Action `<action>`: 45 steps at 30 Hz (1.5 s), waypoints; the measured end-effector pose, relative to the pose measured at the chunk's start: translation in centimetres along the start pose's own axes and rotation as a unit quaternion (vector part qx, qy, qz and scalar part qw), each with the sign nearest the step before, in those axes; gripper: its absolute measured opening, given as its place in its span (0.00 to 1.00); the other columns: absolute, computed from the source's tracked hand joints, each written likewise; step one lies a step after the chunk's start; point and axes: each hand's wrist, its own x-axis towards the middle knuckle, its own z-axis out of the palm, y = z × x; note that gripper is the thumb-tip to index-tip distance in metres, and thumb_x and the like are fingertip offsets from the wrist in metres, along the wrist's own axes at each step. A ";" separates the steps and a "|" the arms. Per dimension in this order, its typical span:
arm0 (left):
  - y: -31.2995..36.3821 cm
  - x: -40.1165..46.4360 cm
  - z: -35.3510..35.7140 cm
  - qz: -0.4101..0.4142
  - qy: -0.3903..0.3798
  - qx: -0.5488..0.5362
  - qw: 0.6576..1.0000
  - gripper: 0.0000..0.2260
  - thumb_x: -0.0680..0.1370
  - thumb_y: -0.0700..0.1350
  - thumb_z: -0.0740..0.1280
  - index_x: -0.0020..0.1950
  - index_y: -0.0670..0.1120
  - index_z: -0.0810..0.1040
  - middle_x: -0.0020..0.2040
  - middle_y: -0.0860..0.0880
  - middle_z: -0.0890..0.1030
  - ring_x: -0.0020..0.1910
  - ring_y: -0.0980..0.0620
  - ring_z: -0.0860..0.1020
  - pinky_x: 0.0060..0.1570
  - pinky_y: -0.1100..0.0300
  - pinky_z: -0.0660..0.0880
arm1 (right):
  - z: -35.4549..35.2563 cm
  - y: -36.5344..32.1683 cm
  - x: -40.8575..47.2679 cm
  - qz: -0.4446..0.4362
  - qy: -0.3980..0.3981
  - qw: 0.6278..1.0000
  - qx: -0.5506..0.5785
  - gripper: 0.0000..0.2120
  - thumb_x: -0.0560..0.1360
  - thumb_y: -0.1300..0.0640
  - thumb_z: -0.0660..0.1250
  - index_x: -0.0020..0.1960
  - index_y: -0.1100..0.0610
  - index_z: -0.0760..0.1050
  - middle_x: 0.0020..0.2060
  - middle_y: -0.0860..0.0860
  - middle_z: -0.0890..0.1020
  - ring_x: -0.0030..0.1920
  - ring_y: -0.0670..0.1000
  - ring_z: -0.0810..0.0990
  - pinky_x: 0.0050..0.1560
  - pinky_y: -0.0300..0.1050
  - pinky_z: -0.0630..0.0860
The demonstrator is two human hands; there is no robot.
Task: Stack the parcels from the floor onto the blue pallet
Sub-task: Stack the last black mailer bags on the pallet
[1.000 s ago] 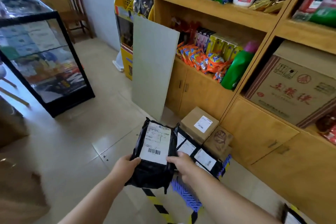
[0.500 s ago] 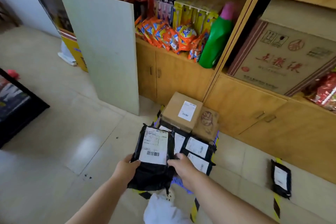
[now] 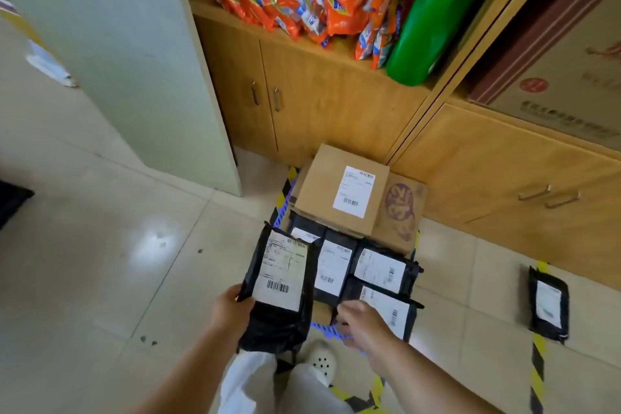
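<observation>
Item: black parcel (image 3: 280, 282), label up, carried at near centre. Half a second before, both hands gripped it; now the left hand (image 3: 232, 312) alone held it, fingers curled round its left edge. The right hand (image 3: 361, 323) had let go and reached onto the stack — fingers bent down at the near edge of a black mailer (image 3: 386, 309) there, though whether they gripped it could not be told. Judged: making room before set-down.

Beyond: blue pallet (image 3: 327, 329), mostly covered; a cardboard box (image 3: 339, 188) at its far end. One parcel on the floor (image 3: 548, 304), far right — still to be stacked.
</observation>
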 end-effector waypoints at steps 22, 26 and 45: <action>-4.3 26.8 12.9 0.021 -0.041 0.031 0.998 0.14 0.79 0.38 0.58 0.61 0.47 0.75 0.53 0.41 0.79 0.50 0.40 0.77 0.48 0.50 0.75 | 7.3 1.3 24.7 -0.190 0.063 0.922 -0.331 0.38 0.79 0.64 0.55 0.75 0.37 0.37 0.71 0.37 0.28 0.77 0.47 0.43 0.71 0.49 0.63; -4.9 27.4 13.6 0.045 -0.012 0.025 0.999 0.09 0.78 0.37 0.59 0.55 0.47 0.76 0.47 0.45 0.79 0.49 0.43 0.78 0.49 0.51 0.77 | 7.6 1.3 27.3 -0.223 0.065 0.876 -0.422 0.40 0.78 0.67 0.54 0.75 0.40 0.35 0.72 0.44 0.26 0.74 0.46 0.30 0.76 0.44 0.45; 1.7 21.2 10.4 0.187 -0.030 0.195 0.962 0.26 0.74 0.35 0.63 0.72 0.50 0.67 0.62 0.46 0.71 0.56 0.50 0.72 0.51 0.59 0.71 | 3.3 -1.1 20.1 -0.133 0.103 0.899 -0.404 0.33 0.80 0.61 0.56 0.78 0.47 0.42 0.77 0.47 0.39 0.77 0.51 0.41 0.75 0.48 0.47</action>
